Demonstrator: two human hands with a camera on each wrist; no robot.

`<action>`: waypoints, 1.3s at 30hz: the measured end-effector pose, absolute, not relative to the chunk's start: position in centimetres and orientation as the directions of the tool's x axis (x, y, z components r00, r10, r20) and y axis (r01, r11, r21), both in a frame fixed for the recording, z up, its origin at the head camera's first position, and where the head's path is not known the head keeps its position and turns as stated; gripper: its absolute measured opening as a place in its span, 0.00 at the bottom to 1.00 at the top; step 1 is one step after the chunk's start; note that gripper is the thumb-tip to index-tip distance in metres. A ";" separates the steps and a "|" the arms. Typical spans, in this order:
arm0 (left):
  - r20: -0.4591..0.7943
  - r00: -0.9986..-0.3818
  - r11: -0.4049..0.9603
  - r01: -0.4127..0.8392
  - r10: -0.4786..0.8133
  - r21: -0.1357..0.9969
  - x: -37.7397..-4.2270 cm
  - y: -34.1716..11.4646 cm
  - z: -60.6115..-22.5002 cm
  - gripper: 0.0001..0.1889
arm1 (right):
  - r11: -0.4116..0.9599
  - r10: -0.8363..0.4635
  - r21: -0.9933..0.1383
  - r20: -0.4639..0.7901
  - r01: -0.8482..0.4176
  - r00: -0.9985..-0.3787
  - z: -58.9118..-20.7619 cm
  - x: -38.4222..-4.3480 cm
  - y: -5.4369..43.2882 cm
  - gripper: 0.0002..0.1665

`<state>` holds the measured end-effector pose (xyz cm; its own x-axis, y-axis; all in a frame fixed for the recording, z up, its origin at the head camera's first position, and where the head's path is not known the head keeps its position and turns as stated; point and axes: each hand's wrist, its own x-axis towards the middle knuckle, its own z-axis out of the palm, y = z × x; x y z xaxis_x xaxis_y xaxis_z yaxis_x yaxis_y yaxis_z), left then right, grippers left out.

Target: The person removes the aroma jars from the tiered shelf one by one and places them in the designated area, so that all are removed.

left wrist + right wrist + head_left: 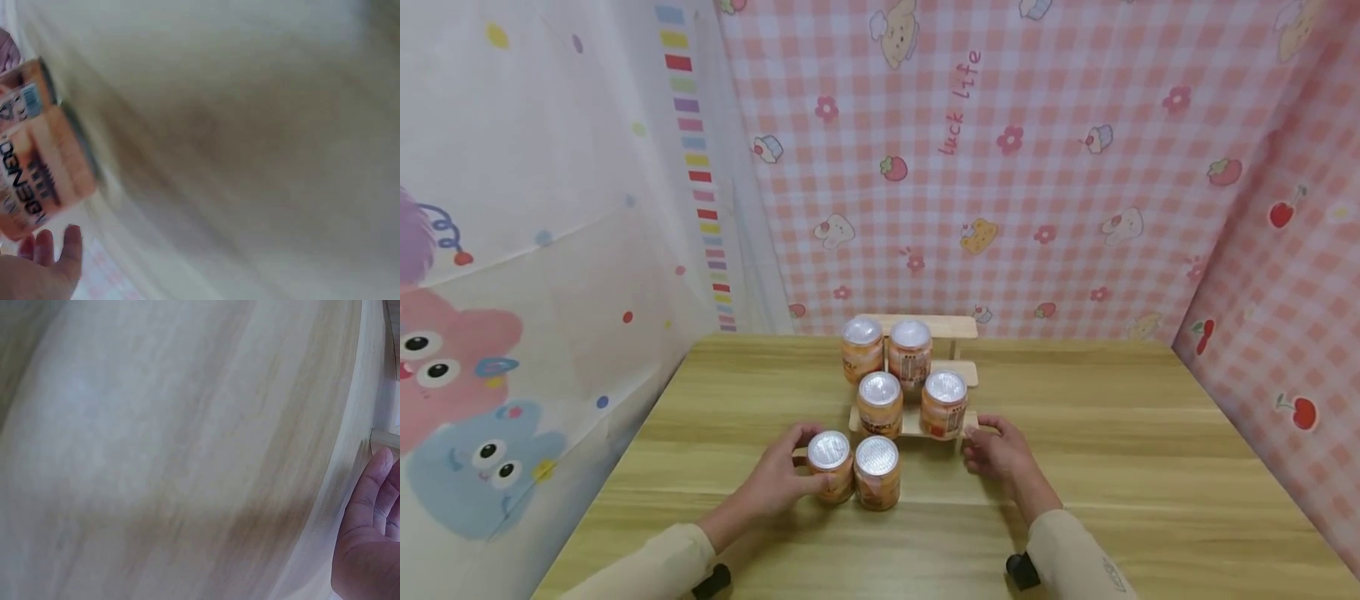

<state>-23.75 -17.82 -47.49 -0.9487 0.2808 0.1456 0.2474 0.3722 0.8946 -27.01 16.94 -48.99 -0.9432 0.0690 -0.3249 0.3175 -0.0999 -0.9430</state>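
Left hand (780, 477) spread in a C and right hand (1000, 454) with bent fingers, whether pinching I cannot tell, reach over a wooden table (1120, 467), where a stepped rack (940, 325) stands at the right hand's ten o'clock. Four cans (880, 408) stand on it; at the left hand's three o'clock stand another can (877, 475) and, between thumb and fingers, the nearest can (832, 460), contact unclear.

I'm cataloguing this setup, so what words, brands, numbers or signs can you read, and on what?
"luck life": pink checked cloth.
Front left can: bold letters, turned and cut off, not surely readable.
Other cans: print too small or blurred.
Right sleeve: mark too small.
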 end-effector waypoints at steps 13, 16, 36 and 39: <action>0.157 -0.975 0.323 0.201 0.157 0.925 -25.9 -18.5 -45.3 0.30 | -0.101 0.072 -0.944 -0.321 0.313 -0.944 -48.5 -26.9 16.3 0.25; 0.178 -0.974 0.329 0.214 0.139 0.920 -26.8 -18.7 -44.7 0.31 | -0.102 0.070 -0.946 -0.317 0.309 -0.946 -48.4 -26.9 16.3 0.25; 0.256 -0.941 0.395 0.327 0.221 0.858 -34.1 -15.5 -38.4 0.44 | -0.083 0.076 -0.948 -0.315 0.308 -0.946 -48.3 -26.7 16.6 0.27; 0.248 -0.934 0.399 0.337 0.257 0.853 -34.7 -14.8 -38.1 0.45 | -0.082 0.075 -0.949 -0.310 0.304 -0.948 -48.3 -26.6 16.7 0.29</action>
